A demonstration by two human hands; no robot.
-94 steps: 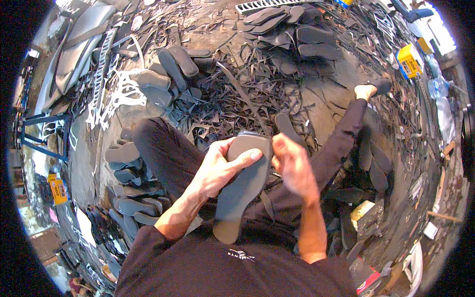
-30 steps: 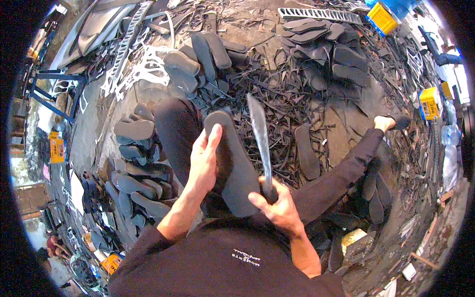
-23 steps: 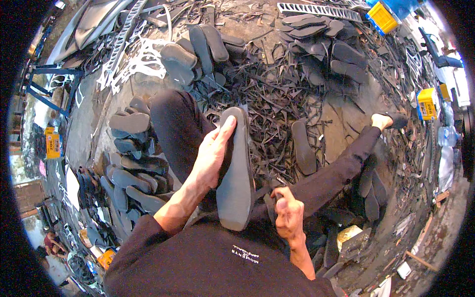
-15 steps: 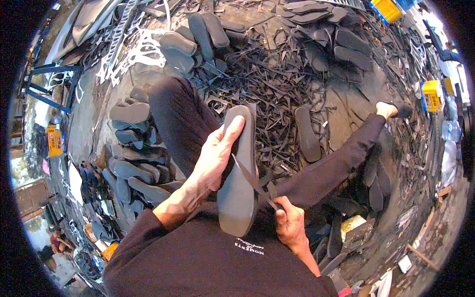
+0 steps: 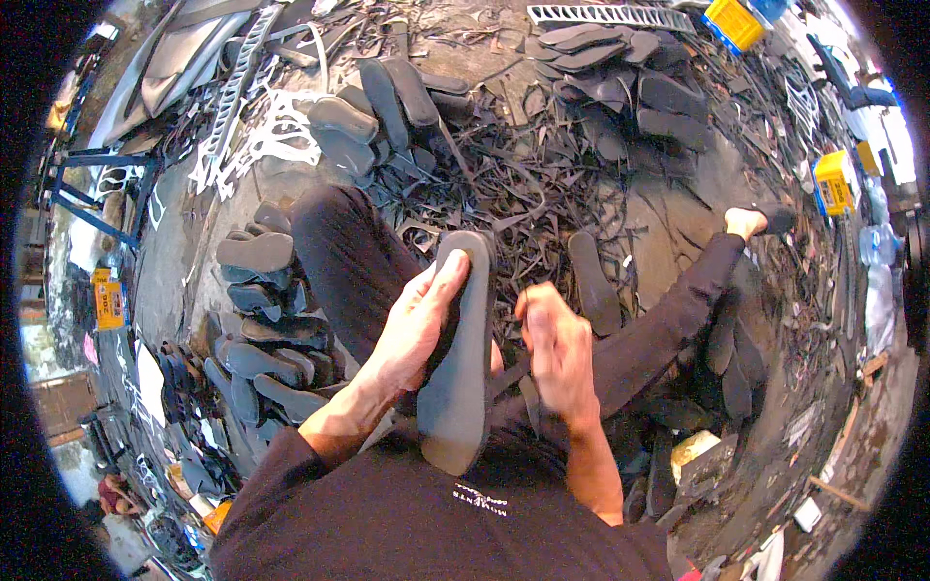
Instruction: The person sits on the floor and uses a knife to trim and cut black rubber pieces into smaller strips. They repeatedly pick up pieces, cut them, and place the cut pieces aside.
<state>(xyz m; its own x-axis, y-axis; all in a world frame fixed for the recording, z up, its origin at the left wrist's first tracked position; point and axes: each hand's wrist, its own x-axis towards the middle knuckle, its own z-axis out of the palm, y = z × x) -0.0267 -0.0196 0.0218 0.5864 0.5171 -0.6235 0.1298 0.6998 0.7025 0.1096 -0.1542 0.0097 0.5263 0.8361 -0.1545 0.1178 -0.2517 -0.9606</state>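
Two hands on grey sole (image 5: 457, 387), stacked soles (image 5: 257, 334) left, rubber scraps (image 5: 542, 184) ahead

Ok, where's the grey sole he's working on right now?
Centre of the head view: the grey sole stands on edge over the lap, gripped by the left hand, with the right hand just right of it.

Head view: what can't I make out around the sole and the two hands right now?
- Right hand: motion-blurred; whatever it grips is unreadable.
- Grey sole: far face hidden, left hand covers its left edge.
- Strip by the sole: ends hidden behind sole and right hand.
- Lap: hidden beneath sole and hands.
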